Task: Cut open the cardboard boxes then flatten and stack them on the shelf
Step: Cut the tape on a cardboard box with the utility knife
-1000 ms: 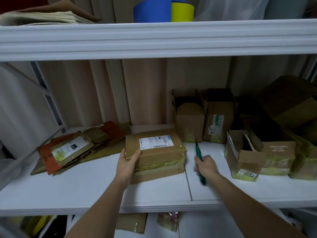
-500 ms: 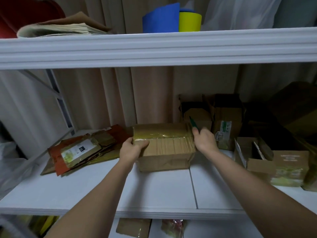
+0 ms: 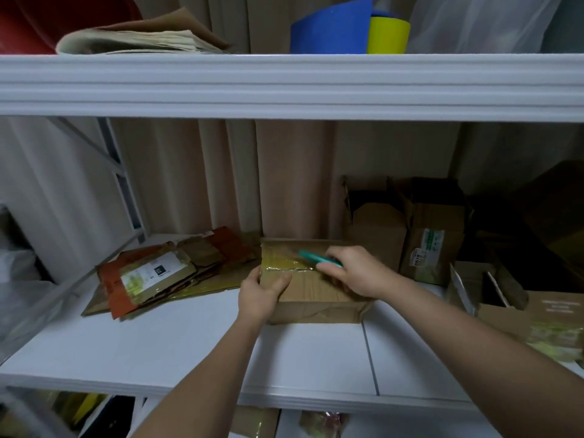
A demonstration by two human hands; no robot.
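At centre frame on the white shelf board (image 3: 177,352), a brown cardboard box sealed with yellowish tape (image 3: 313,289) is lying with its taped band running left to right. The left hand (image 3: 262,295) is gripping its near-left corner, while the right hand (image 3: 354,270) is holding a teal-handled cutter (image 3: 316,258), tip pointing left along that band, so the cut probably runs sideways toward the steadying hand.

labels: white label (image 3: 154,270) on flattened cardboard, print too blurred to read | box label (image 3: 427,251) at right, dark digits unclear | pale print on right box (image 3: 557,306) illegible
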